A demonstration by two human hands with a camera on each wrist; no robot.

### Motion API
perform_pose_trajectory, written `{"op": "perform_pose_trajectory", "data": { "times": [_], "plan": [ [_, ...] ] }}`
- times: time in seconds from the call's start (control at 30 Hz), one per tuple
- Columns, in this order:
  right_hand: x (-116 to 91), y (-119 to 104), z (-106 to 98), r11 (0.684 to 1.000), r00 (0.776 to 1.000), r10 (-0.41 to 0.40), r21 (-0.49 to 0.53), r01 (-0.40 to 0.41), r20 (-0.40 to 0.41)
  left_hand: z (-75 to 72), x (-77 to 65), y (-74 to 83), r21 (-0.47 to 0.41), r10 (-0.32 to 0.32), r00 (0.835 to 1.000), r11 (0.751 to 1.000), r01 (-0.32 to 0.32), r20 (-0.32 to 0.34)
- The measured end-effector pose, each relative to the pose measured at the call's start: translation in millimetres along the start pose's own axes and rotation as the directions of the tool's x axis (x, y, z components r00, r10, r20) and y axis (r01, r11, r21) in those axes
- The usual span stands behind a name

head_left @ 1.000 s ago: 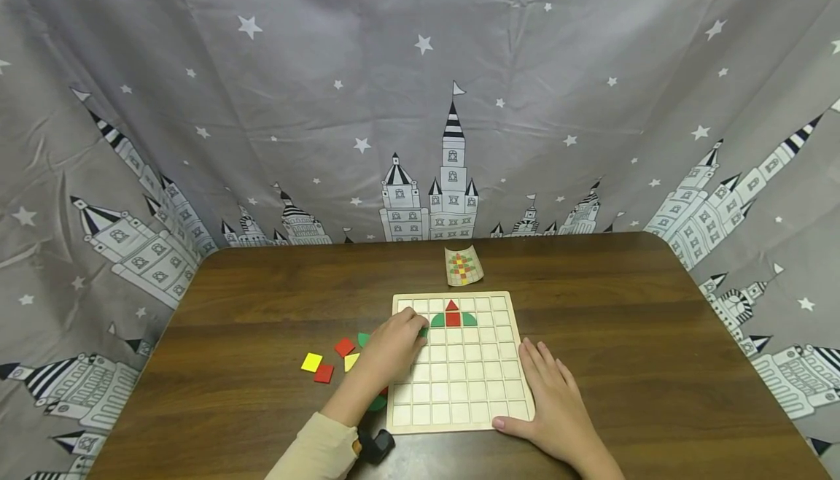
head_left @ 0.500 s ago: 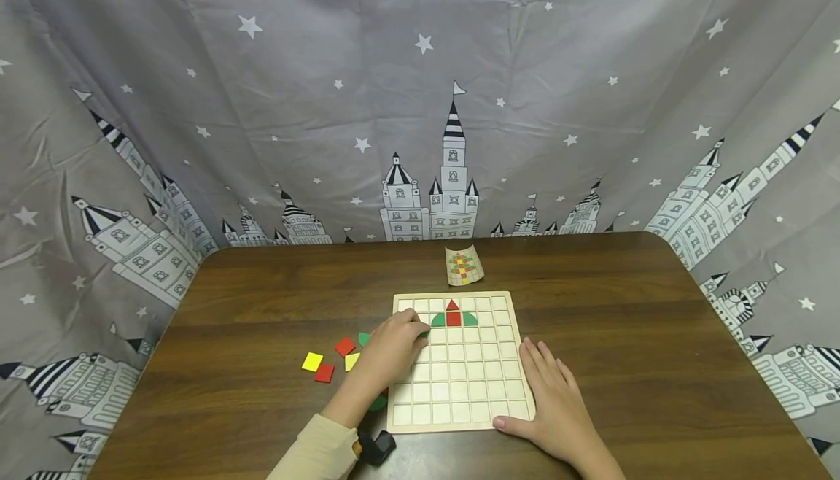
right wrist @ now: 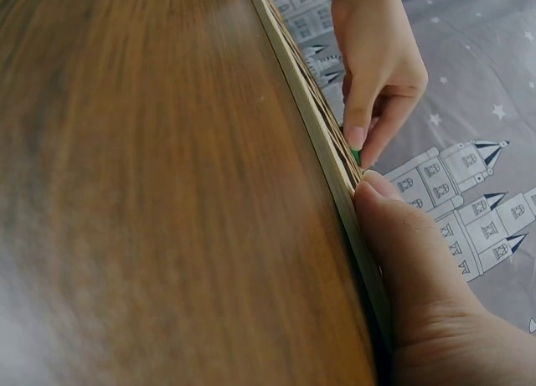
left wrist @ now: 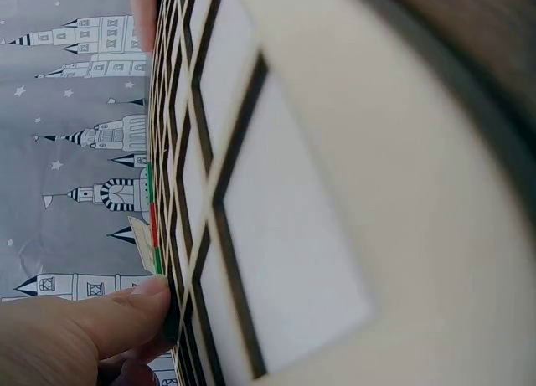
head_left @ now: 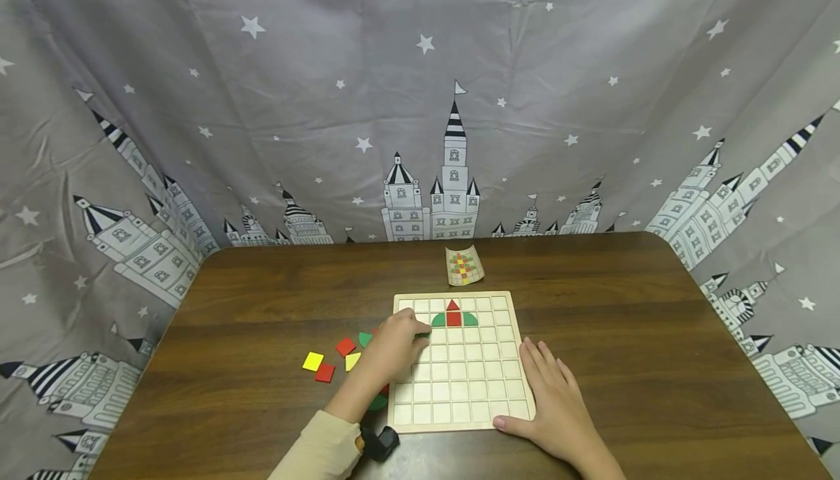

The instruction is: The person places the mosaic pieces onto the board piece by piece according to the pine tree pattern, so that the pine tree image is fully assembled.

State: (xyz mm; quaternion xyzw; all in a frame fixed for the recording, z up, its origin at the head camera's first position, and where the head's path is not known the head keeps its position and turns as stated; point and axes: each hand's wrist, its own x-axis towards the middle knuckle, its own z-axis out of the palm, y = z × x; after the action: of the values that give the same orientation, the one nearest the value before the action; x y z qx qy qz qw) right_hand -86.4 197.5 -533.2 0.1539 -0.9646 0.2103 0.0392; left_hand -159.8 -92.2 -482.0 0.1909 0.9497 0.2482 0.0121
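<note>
My left hand (head_left: 397, 341) pinches a small green tile (right wrist: 356, 156) between thumb and fingers, over the left part of a pale gridded wooden board (head_left: 459, 392). The tile is mostly hidden by the fingers. On the board's upper rows lie a red triangle (head_left: 453, 306), a red square (head_left: 453, 319) below it, and a green rounded tile on each side of that square. My right hand (head_left: 558, 407) rests along the board's right edge, fingers straight, its thumb at the near right corner.
Left of the board lie loose tiles, among them a yellow square (head_left: 313, 361), a red square (head_left: 324, 373) and a green tile (head_left: 378, 402); some are partly behind my left forearm. A patterned card (head_left: 464, 266) lies beyond the board. A grey castle-print curtain (head_left: 525, 101) hangs behind the table.
My left hand shifts very slightly, its fingertips inching to the right over the board with the green tile. The right hand stays in place.
</note>
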Motion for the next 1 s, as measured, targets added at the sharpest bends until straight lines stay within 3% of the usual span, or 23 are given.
{"op": "perform_pose_trajectory", "data": {
  "times": [0.2, 0.7, 1.0],
  "plan": [
    [0.0, 0.2, 0.4, 1.0, 1.0, -0.001, 0.001, 0.001, -0.003, 1.3, 1.0, -0.8, -0.042, -0.015, 1.0, 0.999, 0.015, -0.007],
    [0.8, 1.2, 0.9, 1.0, 1.0, -0.001, -0.007, 0.001, -0.001, -2.4, -0.5, 1.8, -0.038, -0.007, 1.0, 0.999, 0.008, 0.027],
    [0.3, 1.1, 2.0, 1.0, 1.0, -0.004, -0.008, 0.004, -0.006, -2.9, -7.3, -0.5, -0.036, -0.005, 0.999, 0.999, 0.003, -0.041]
  ]
}}
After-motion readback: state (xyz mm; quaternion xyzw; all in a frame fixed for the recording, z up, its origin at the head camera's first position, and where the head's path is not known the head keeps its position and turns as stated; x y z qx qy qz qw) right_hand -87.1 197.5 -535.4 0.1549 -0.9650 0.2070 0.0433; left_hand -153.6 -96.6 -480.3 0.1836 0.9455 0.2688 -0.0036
